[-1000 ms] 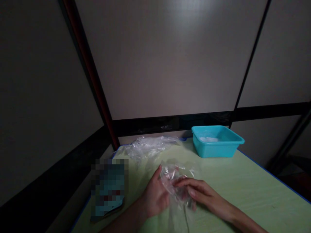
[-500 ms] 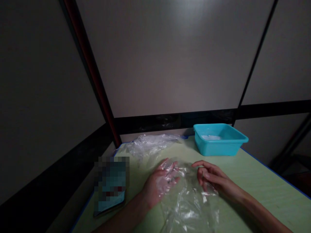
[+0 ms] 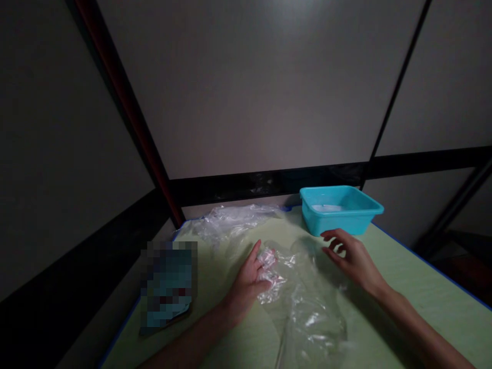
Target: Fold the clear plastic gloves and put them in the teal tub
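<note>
A clear, crinkled plastic bag [image 3: 309, 312] spreads over the green table from the middle toward the front edge. My left hand [image 3: 251, 279] holds the bag's left part, its thumb over the film and its index finger stretched out. To the right, my right hand [image 3: 353, 259] is raised just in front of the blue basin, fingers curved and apart, with nothing between them. It does not touch the bag.
A turquoise basin [image 3: 338, 223] with something white inside stands at the back right of the green table [image 3: 400, 287]. More clear plastic [image 3: 234, 220] lies at the back left. A pixelated flat device [image 3: 169, 287] is at the left edge. Panels rise behind.
My right hand has let go of the plastic and moved up and right, toward the basin. My left hand has closed its thumb over the film. The view has shifted slightly.
</note>
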{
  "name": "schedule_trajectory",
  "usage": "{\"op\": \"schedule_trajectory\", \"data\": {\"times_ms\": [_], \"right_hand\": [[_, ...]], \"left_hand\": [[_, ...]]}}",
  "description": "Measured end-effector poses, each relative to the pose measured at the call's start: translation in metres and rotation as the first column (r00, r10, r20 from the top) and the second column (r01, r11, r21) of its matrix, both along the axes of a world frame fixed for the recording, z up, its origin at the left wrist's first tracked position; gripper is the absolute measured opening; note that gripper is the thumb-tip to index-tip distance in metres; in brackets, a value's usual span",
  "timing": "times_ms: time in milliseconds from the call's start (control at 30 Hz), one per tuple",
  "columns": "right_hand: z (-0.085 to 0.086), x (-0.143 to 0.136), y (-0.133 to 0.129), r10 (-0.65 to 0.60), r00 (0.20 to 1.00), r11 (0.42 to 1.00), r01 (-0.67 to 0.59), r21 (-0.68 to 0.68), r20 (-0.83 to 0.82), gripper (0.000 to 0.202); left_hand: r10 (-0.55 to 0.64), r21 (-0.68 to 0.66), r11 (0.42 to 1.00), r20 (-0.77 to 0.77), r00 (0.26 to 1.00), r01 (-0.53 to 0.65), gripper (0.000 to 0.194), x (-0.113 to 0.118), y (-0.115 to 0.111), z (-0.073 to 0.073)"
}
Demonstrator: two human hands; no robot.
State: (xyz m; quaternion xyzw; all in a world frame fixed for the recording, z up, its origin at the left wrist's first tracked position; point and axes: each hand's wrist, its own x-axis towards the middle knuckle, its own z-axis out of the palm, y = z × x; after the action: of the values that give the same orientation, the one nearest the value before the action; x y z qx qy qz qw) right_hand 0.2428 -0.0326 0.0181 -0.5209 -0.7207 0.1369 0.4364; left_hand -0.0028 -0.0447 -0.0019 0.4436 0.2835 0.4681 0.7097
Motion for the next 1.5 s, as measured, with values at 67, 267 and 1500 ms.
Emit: {"op": "schedule_trajectory", "data": {"times_ms": [67,267,1500], "right_hand": [[0.008,-0.002,-0.006,-0.051,0.993,0.988,0.035,0.148,0.108,0.012],[0.02,-0.029,-0.028,0.38,0.909,0.925,-0.369,-0.092,0.17,0.022],[0.008,-0.047,-0.031,0.258,0.955,0.959,-0.271,-0.08,-0.146,0.013]], "left_hand": [[0.0,0.046,0.999,-0.045,0.999,0.002,0.106,0.0,0.0,-0.001],[-0.026,0.163,0.985,-0.184,0.983,0.056,0.103,0.001,-0.003,-0.002],[0.165,0.416,0.515,-0.906,0.389,0.749,0.06,0.006,-0.042,0.027]]}}
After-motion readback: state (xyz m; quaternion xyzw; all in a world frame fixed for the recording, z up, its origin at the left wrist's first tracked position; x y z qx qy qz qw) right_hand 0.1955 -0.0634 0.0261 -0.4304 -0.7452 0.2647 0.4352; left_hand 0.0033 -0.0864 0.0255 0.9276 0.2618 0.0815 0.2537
